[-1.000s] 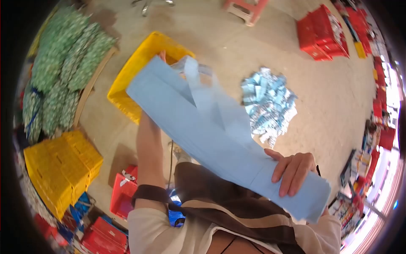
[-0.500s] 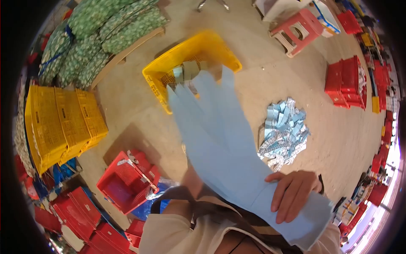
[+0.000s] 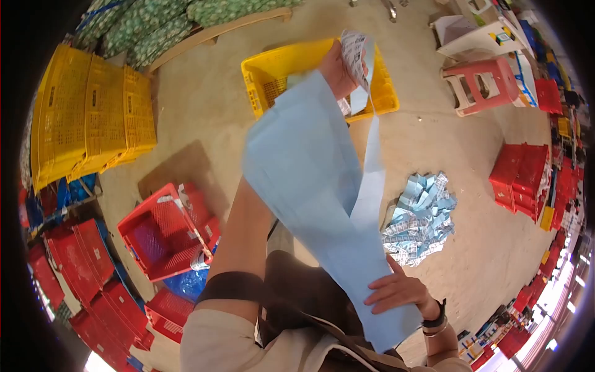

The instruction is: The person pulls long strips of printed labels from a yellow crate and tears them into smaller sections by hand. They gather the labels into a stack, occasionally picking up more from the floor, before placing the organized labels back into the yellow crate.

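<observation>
Long light-blue sheets (image 3: 310,167) stretch from the yellow basket down to my body, split into strips at the upper right. My left hand (image 3: 338,71) is above the yellow basket (image 3: 387,93), its fingers closed on the upper end of a strip that curls over to show a printed white face (image 3: 355,54). Near my body, my right hand (image 3: 396,291) grips the lower part of the sheets, fingers over the blue face. Pieces of blue and white paper lie inside the basket.
On the floor at right is a pile of blue and printed strips (image 3: 421,217). Red crates (image 3: 517,177) and a red stool (image 3: 480,87) stand beyond. Yellow crates (image 3: 99,118), a red basket (image 3: 161,235) and green net sacks (image 3: 149,37) are at left.
My left hand, hidden behind the sheets before, now shows above the basket with the curled strip. One strip has spread away from the rest. The camera view has shifted.
</observation>
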Motion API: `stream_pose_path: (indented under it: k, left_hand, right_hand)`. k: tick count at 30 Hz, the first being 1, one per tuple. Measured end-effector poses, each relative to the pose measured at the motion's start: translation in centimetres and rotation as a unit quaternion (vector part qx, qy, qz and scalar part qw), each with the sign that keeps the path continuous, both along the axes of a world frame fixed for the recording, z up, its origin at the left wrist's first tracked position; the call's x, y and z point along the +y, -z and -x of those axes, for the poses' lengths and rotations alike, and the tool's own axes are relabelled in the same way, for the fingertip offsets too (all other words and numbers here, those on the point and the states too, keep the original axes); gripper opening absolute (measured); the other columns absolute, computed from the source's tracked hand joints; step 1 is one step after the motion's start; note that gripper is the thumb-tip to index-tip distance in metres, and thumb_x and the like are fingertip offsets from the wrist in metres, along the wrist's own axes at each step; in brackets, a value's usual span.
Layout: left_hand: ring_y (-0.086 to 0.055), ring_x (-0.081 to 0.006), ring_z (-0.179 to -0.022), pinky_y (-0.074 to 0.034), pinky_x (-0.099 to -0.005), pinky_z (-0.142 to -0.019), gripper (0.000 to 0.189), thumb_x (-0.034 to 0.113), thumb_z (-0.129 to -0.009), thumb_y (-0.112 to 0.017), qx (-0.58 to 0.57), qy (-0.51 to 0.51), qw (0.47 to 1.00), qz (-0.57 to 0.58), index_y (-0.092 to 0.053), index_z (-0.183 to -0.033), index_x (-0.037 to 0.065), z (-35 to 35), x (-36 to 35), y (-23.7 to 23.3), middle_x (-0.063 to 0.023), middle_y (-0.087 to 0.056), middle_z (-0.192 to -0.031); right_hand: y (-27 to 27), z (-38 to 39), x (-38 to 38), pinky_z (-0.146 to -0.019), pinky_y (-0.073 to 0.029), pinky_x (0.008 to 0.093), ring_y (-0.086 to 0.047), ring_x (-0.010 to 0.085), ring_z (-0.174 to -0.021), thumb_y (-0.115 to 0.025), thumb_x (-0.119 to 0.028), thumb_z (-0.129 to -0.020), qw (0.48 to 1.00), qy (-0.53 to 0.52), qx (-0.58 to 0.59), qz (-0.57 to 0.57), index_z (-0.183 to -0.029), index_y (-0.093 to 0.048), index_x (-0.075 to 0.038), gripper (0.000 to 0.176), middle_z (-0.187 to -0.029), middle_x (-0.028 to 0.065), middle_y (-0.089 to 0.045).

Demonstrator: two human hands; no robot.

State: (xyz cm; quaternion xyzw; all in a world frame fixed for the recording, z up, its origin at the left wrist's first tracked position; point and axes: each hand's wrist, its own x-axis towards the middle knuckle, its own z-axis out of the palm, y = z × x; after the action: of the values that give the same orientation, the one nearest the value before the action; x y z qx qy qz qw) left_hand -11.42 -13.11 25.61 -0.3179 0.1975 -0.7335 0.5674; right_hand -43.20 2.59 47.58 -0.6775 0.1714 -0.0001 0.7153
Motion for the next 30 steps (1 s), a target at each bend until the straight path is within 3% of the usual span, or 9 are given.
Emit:
stream_pose_path:
  k: [2, 3, 9, 13, 16, 18, 22, 24, 30]
  left_hand:
    - [-0.053, -0.0221, -0.082, -0.045, -0.0326, -0.068, 0.043, 0.039, -0.089, -0.030, -0.183, -0.127, 0.957, 0.186, -0.040, -0.119, 0.009, -0.8, 0.8, 1.8, -0.0076, -0.053, -0.099]
    - [-0.053, -0.0222, -0.084, -0.045, -0.0332, -0.069, 0.044, 0.039, -0.089, -0.031, -0.147, -0.111, 0.972, 0.147, -0.039, -0.120, 0.009, -0.8, 2.5, 3.5, -0.0079, -0.053, -0.100]
    - [-0.051, -0.0231, -0.092, -0.039, -0.0365, -0.078, 0.047, 0.041, -0.088, -0.033, -0.186, -0.075, 0.914, -0.353, -0.034, -0.123, 0.011, 9.0, 19.6, 20.2, -0.0097, -0.050, -0.108]
    - [-0.049, -0.0237, -0.097, -0.036, -0.0387, -0.084, 0.049, 0.043, -0.087, -0.034, -0.291, 0.043, 0.791, -0.537, -0.032, -0.125, 0.012, 16.6, 29.5, 28.0, -0.0109, -0.048, -0.113]
    - [-0.048, -0.0241, -0.101, -0.033, -0.0404, -0.089, 0.052, 0.044, -0.086, -0.035, -0.327, 0.090, 0.742, -0.579, -0.029, -0.127, 0.012, 19.4, 34.5, 29.6, -0.0117, -0.047, -0.117]
    - [-0.046, -0.0248, -0.104, -0.026, -0.0438, -0.094, 0.049, 0.043, -0.085, -0.039, -0.477, -0.042, 0.703, -0.525, -0.033, -0.124, 0.013, 21.1, 38.7, 31.2, -0.0124, -0.049, -0.116]
    - [-0.052, -0.0221, -0.092, -0.037, -0.0407, -0.085, 0.039, 0.037, -0.083, -0.044, -0.378, -0.070, 0.672, -0.633, -0.043, -0.112, 0.011, 17.4, 43.6, 27.9, -0.0107, -0.057, -0.101]
    - [-0.055, -0.0199, -0.081, -0.043, -0.0366, -0.073, 0.034, 0.031, -0.083, -0.047, -0.457, -0.008, 0.579, -0.675, -0.046, -0.109, 0.010, 15.8, 47.2, 27.4, -0.0099, -0.058, -0.098]
    - [-0.057, -0.0158, -0.070, -0.045, -0.0268, -0.058, 0.025, 0.013, -0.081, -0.050, -0.480, -0.093, 0.499, -0.715, -0.050, -0.105, 0.006, 14.2, 62.9, 28.3, -0.0104, -0.060, -0.087]
  right_hand:
    - [2.8, -0.4, -0.2, -0.100, -0.022, 0.0414, -0.053, 0.0249, -0.095, -0.046, -0.021, -0.078, 0.997, -0.058, 0.004, 0.052, -0.078, -0.066, -0.004, 0.026, -0.086, 0.0094, -0.063]
    - [4.5, 0.0, 0.0, -0.100, -0.022, 0.0414, -0.053, 0.0249, -0.095, -0.046, -0.021, -0.078, 0.997, -0.067, 0.004, 0.048, -0.078, -0.066, -0.004, 0.026, -0.086, 0.0094, -0.063]
    - [12.8, 2.4, 2.3, -0.091, -0.033, 0.0405, -0.046, 0.0329, -0.106, -0.052, -0.049, -0.061, 0.981, -0.050, 0.112, -0.153, -0.090, -0.063, -0.001, 0.058, -0.100, 0.0138, -0.059]
    - [18.6, 2.6, 2.9, -0.091, -0.034, 0.0391, -0.045, 0.0315, -0.107, -0.055, -0.022, -0.068, 0.991, -0.075, 0.085, -0.064, -0.092, -0.062, -0.003, 0.032, -0.100, 0.0125, -0.059]
    - [23.9, 2.7, 3.5, -0.090, -0.035, 0.0379, -0.047, 0.0298, -0.103, -0.057, -0.007, -0.066, 0.988, -0.138, 0.067, 0.017, -0.092, -0.061, -0.004, 0.026, -0.099, 0.0109, -0.058]
    - [27.2, 2.5, 4.9, -0.091, -0.035, 0.0371, -0.047, 0.0286, -0.103, -0.059, -0.005, -0.065, 0.979, -0.190, 0.043, 0.061, -0.092, -0.061, -0.005, 0.027, -0.100, 0.0098, -0.058]
    - [36.5, 3.9, 7.3, -0.088, -0.037, 0.0363, -0.046, 0.0310, -0.101, -0.054, 0.002, -0.064, 0.949, -0.257, 0.065, 0.172, -0.093, -0.061, -0.006, 0.031, -0.099, 0.0090, -0.057]
    - [40.6, 3.5, 8.5, -0.088, -0.036, 0.0377, -0.046, 0.0326, -0.101, -0.050, 0.006, -0.064, 0.939, -0.263, 0.069, 0.210, -0.094, -0.060, -0.006, 0.034, -0.099, 0.0103, -0.057]
    - [50.5, 0.3, 12.7, -0.092, -0.034, 0.0393, -0.045, 0.0341, -0.101, -0.048, 0.007, -0.064, 0.890, -0.337, 0.117, 0.284, -0.092, -0.060, -0.004, 0.033, -0.099, 0.0128, -0.057]
